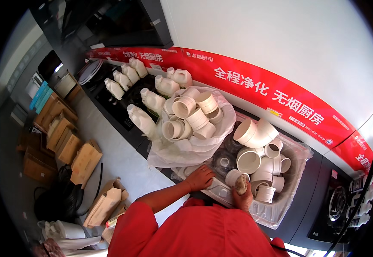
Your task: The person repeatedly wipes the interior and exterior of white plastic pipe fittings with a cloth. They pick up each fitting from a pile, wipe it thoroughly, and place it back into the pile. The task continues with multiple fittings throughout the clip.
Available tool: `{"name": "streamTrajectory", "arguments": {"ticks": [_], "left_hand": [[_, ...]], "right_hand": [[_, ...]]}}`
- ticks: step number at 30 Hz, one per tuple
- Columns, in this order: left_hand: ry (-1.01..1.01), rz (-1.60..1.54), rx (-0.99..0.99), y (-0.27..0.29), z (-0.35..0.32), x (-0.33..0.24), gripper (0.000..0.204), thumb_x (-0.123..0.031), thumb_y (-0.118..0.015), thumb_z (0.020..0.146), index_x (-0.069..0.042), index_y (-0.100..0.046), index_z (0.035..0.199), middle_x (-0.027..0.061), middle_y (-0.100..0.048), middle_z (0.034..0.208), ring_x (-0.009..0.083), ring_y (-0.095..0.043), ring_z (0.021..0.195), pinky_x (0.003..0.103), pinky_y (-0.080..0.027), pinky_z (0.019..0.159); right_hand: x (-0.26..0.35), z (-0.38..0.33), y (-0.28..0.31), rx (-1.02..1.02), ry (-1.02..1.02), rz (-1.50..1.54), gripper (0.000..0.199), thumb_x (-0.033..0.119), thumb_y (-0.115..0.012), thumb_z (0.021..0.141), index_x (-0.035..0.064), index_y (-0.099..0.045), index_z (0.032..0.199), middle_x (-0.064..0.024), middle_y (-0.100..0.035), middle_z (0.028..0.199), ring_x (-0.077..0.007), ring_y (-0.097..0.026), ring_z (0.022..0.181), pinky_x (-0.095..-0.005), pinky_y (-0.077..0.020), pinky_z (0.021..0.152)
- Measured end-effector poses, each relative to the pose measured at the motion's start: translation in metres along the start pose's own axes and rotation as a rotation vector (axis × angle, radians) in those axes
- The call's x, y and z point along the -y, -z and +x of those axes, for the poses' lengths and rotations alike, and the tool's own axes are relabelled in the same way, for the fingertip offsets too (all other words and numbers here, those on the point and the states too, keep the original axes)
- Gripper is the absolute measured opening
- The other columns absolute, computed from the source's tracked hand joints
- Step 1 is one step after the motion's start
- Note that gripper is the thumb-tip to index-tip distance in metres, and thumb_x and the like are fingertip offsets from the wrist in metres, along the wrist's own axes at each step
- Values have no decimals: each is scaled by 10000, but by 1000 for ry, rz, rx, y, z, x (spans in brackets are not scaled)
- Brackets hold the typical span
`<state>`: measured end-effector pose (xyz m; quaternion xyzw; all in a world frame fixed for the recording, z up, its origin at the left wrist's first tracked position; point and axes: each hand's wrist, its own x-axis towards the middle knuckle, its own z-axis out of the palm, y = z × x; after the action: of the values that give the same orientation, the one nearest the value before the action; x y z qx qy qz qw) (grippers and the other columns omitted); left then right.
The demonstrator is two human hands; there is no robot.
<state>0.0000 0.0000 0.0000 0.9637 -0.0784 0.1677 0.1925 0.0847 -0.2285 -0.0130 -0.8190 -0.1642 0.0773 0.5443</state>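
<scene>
My right hand [243, 199] is closed round a crumpled tan rag [241, 184]. The rag is against a white plastic pipe fitting [232, 177] at the near side of a clear plastic bin [287, 210]. My left hand [200, 177] lies at the bin's left edge with its fingers curled; whatever they grip is hidden. Inside the bin are several white pipe elbows and couplings, with a large elbow [255, 132] on top at the far side. Beyond my left hand, a white sack [182, 156] stands open, heaped with more white pipe fittings [197, 118].
Several white jugs [140, 120] stand on the dark counter [300, 214] past the sack. A black gas stove [333, 210] is at the right. A red printed banner [255, 83] runs along the wall. Cardboard boxes [85, 160] and a black bag [60, 199] lie on the floor at left.
</scene>
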Motion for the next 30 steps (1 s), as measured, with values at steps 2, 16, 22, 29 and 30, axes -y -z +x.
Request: {"name": "streamTrajectory", "arguments": {"ticks": [2, 16, 22, 29, 30], "left_hand": [[17, -19, 10, 1, -2, -2, 175, -147, -591, 744, -53, -577, 891, 114, -553, 878, 282, -526, 887, 396, -392, 900], [-20, 17, -51, -6, -1, 4, 140, -156, -581, 736, -62, -565, 840, 110, -558, 830, 281, -534, 847, 390, -403, 863], [3, 15, -7, -8, -2, 5, 173, -157, -579, 752, -58, -576, 894, 112, -558, 846, 284, -529, 856, 410, -396, 884], [-8, 40, -75, -10, -2, 3, 109, -156, -577, 729, -66, -551, 784, 101, -544, 803, 272, -530, 826, 387, -401, 857], [-3, 43, -71, -10, -2, 3, 109, -157, -576, 728, -66, -552, 782, 100, -544, 804, 271, -529, 828, 385, -400, 857]], "right_hand": [[3, 3, 2, -6, -1, -28, 568, 263, -765, 700, 159, -510, 1197, -142, -653, 993, -309, -641, 926, -393, -507, 785], [8, 2, -1, -23, -7, -21, 533, 204, -760, 707, 96, -515, 1168, -109, -649, 999, -218, -628, 925, -340, -489, 809], [12, 3, 1, -17, -14, -34, 519, 178, -755, 711, 63, -511, 1154, -108, -642, 990, -196, -618, 908, -323, -479, 817], [-6, 3, 1, -35, 71, 8, 541, 195, -770, 706, 75, -519, 1171, -147, -651, 984, -256, -643, 911, -357, -498, 799], [-6, 3, 1, -26, 71, 16, 536, 186, -769, 708, 72, -521, 1169, -143, -650, 983, -247, -641, 909, -353, -498, 800]]}}
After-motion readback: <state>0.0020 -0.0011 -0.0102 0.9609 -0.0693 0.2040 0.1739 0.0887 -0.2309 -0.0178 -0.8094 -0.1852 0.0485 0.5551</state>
